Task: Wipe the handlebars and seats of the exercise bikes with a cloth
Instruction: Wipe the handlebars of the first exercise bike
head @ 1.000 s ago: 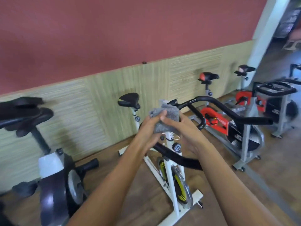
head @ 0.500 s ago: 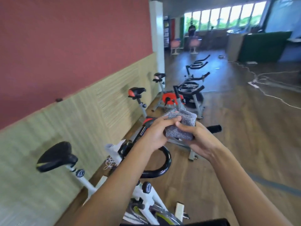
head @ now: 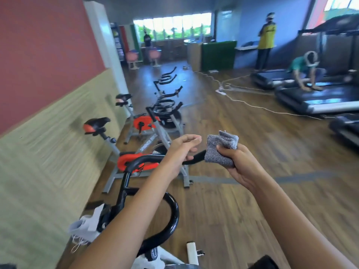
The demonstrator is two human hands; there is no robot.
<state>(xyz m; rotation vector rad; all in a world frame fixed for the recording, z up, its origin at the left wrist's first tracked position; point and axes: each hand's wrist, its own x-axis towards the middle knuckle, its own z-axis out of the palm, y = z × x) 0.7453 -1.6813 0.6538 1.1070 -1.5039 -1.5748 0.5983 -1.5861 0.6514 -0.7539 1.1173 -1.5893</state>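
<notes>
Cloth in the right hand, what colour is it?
Flecked grey; the cloth shows best in the head view, gripped by the right hand.

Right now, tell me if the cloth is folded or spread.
Folded: the grey cloth is a thick pad with doubled layers at its top edge, gripped in the right hand.

left arm: ours stretches from near left toward the far middle, forearm bare.
left hand (head: 181, 150): fingers loosely curled, thumb along forefinger (nothing seen in it).
right arm: ours comes up from near right, wrist bent.
right hand (head: 240, 164): we grip the folded grey cloth (head: 219, 150), thumb on top, just right of the other hand.
</notes>
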